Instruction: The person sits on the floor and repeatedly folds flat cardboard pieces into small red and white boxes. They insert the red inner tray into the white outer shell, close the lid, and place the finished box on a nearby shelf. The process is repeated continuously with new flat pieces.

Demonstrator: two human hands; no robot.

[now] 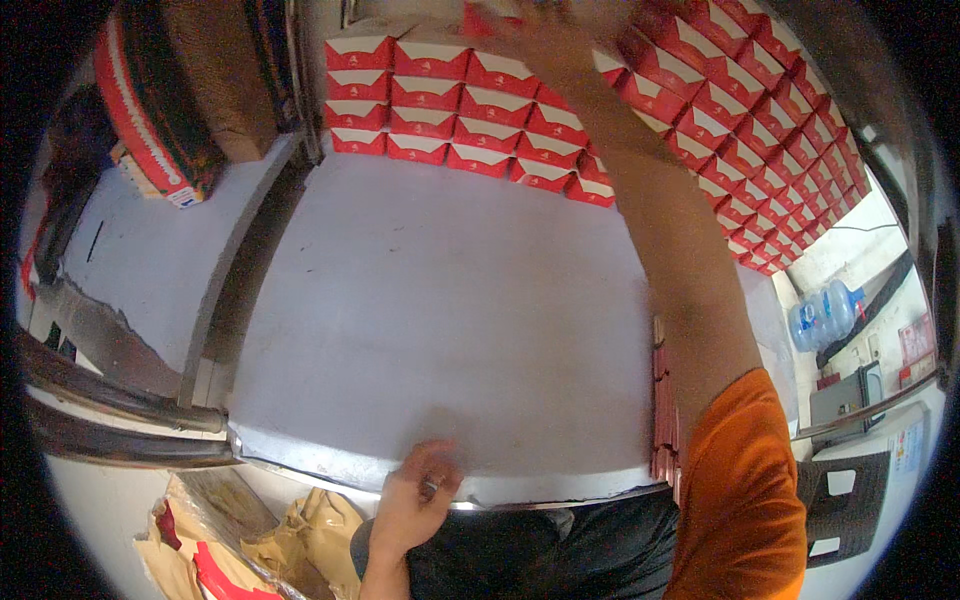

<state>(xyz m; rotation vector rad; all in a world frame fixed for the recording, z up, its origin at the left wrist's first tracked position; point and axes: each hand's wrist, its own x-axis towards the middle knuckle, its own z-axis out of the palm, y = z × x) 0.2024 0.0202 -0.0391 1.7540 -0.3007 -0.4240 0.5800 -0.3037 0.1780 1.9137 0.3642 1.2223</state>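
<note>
Small red-and-white cardboard boxes (430,94) stand in stacked rows along the far side of a pale grey table (440,300). My right arm stretches over the table to the top of these rows. Up there my right hand (550,28) is smeared and partly cut off by the upper rim, beside a red box (488,18); whether its fingers grip that box is unclear. Close to my body, my left hand (424,492) is at the table's near edge. Its fingers are curled in, a ring shows on one, and nothing is seen in them.
More stacked boxes (760,140) slope down along the right. A thin pile of flat reddish pieces (664,410) lies by my right sleeve. Brown paper packaging (310,535) is below left, a large carton (150,110) far left, a blue water bottle (825,315) right.
</note>
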